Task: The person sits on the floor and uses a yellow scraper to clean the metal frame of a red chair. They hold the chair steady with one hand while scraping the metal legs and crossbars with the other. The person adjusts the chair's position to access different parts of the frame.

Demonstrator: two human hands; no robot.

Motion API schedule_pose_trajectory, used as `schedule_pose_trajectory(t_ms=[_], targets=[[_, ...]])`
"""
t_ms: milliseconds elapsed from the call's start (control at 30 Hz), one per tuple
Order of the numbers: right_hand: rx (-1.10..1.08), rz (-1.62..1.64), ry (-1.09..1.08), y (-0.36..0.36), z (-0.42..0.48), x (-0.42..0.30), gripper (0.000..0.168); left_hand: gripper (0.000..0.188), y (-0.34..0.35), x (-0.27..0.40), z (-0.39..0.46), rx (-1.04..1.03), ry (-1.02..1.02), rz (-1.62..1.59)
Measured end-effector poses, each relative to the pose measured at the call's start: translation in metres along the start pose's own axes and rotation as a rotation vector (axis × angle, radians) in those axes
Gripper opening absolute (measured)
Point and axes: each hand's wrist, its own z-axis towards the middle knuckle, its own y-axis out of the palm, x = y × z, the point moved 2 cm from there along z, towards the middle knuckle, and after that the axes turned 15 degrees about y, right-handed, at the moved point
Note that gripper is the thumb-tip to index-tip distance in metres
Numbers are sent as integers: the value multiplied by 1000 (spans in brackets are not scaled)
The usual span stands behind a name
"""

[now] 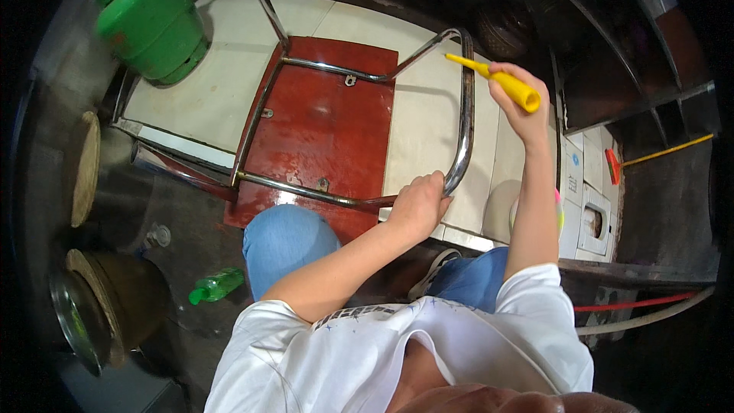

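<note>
A chair's chromed tubular metal frame (467,109) lies with a red board (327,120) on a surface of white tiles (424,143). My left hand (420,203) grips the lower right bend of the tube. In my right hand (524,97) is a yellow tapered tool (513,90), perhaps a bottle or a screwdriver; its thin tip points left, above the tiles and past the upright part of the tube. Small metal brackets (350,80) sit on the board near the tubes. Rust-coloured patches show on parts of the frame.
A green metal gas cylinder (152,23) stands at the tiles' upper left. On the dark floor lies a green plastic bottle (217,285), near a brown pot-like container (126,298). A squat toilet pan (594,219) and a yellow-handled red brush or squeegee (613,166) are at the right.
</note>
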Motion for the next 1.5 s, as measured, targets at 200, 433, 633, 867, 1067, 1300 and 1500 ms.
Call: schedule_pose_trajectory(t_ms=[200,433,633,867,1067,1300,1500], targets=[[47,64,106,7,24,25,20,24,0,1,1,11,9,12],[40,-19,23,5,4,9,21,24,3,-1,0,26,33,12],[12,-153,-10,2,-5,-8,21,24,3,-2,2,-1,3,3],[7,-50,169,-37,-118,-64,24,23,5,-6,-1,16,33,-9],[58,-39,222,-30,-97,-34,24,23,5,0,4,-12,14,34],[42,-55,66,-27,-85,-35,23,24,1,-1,3,-29,-32,43],[74,-36,107,-7,-26,4,25,23,2,2,5,-46,-35,4]])
